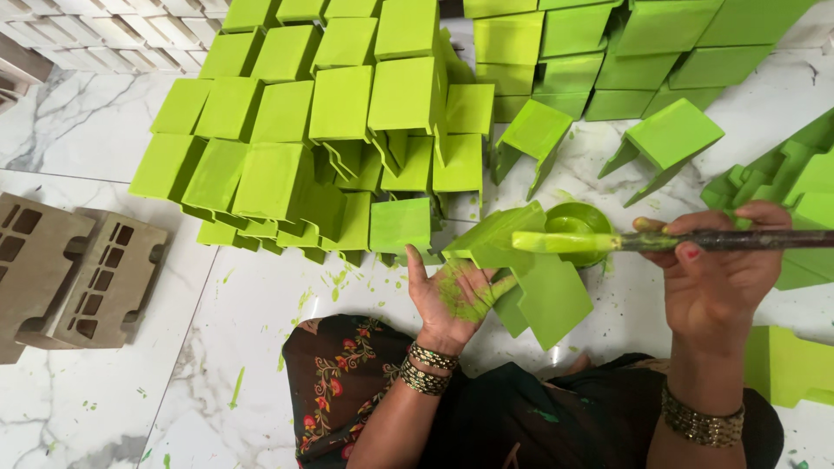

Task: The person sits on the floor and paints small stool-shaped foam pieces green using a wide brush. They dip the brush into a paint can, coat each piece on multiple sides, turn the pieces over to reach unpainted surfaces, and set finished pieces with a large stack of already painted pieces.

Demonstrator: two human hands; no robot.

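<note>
Left hand [452,295], palm up and paint-smeared, grips green painted piece [534,282]. Right hand [721,269] pinches paintbrush [608,241], bristles over green paint bowl [578,227]. Painted pieces [330,130] stacked behind on marble floor [113,399].

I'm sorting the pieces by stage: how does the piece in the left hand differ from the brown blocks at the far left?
The held piece is coated bright green; the brown blocks are bare and unpainted. The held piece rests tilted on the left hand, under the brush in the right hand; the blocks lie on the marble floor. The blocks show rows of rectangular slots; the held piece shows plain faces.
</note>
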